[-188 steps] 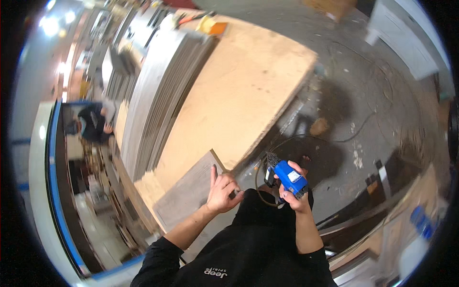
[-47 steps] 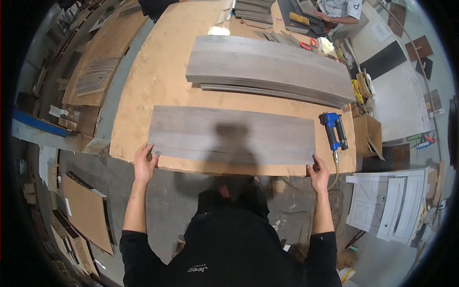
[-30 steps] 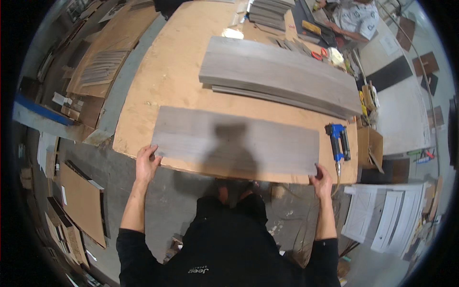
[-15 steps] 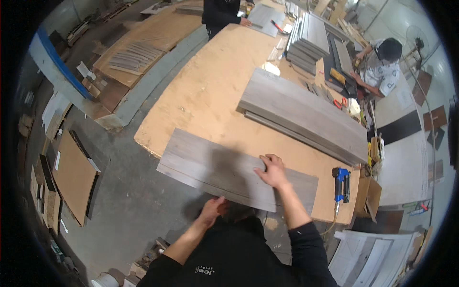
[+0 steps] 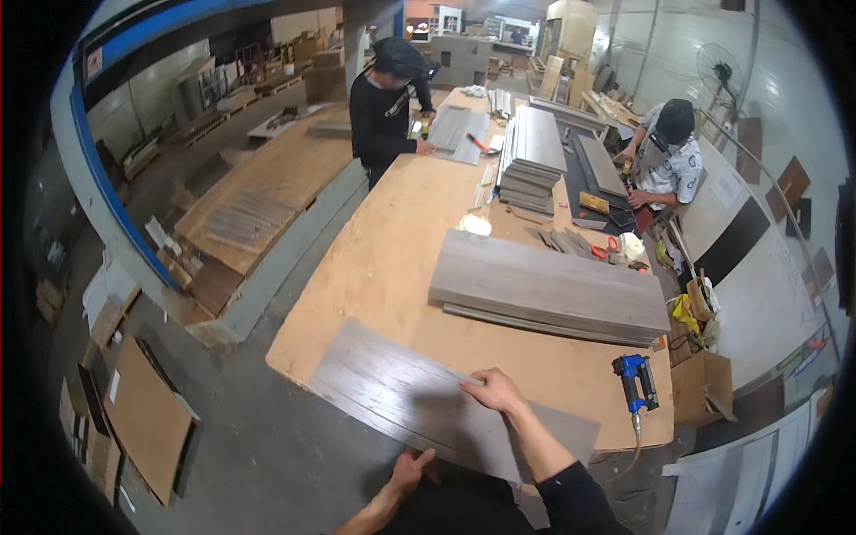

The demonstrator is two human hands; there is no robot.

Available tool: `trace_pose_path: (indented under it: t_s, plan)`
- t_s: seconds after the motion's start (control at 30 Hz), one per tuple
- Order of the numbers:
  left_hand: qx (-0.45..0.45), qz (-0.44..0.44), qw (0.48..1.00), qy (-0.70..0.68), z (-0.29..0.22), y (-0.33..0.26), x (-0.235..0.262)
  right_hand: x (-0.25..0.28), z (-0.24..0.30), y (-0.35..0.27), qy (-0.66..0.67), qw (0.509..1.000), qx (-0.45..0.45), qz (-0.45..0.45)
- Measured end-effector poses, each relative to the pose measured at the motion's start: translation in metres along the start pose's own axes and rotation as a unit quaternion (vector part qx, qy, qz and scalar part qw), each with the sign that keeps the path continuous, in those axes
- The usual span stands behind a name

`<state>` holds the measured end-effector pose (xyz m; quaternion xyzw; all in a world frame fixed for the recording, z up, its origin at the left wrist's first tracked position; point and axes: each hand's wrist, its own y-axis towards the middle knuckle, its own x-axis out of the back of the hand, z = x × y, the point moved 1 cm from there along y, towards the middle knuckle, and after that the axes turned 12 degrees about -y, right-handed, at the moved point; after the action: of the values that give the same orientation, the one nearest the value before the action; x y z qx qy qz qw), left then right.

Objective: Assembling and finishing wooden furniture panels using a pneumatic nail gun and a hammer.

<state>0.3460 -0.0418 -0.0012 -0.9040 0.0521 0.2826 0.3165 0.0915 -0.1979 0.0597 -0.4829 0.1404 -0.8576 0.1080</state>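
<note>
Long plywood workbench (image 5: 392, 267) carries a long grey wood-grain panel (image 5: 401, 401) overhanging its near edge. Right hand (image 5: 493, 390) presses flat on top, fingers spread; left hand (image 5: 407, 469) curls under the near edge. Risk: overhang tips if top pressure eases. Blue nail gun (image 5: 635, 382) nearby.

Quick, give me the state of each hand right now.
Left hand: gripping the near edge of the grey board, fingers curled.
Right hand: open, resting flat on top of the grey board, holding nothing.

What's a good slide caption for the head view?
Right hand flat on grey plank, left hand gripping its near edge.
</note>
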Motion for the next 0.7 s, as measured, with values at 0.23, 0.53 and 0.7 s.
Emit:
trace_pose_path:
  t_s: [0.23, 0.53, 0.7]
  plan:
    - [-0.081, 0.091, 0.977, 0.173, -0.12, 0.022, -0.054, 0.067, -0.005, -0.11, 0.383, 0.892, 0.017, -0.24]
    - [-0.297, 0.311, 0.809, 0.401, -0.191, 0.077, -0.225, -0.005, -0.053, -0.213, 0.374, 0.894, -0.159, -0.189]
    - [-0.154, 0.358, 0.762, 0.518, -0.115, 0.164, -0.206, -0.121, -0.061, -0.196, 0.567, 0.776, -0.224, -0.163]
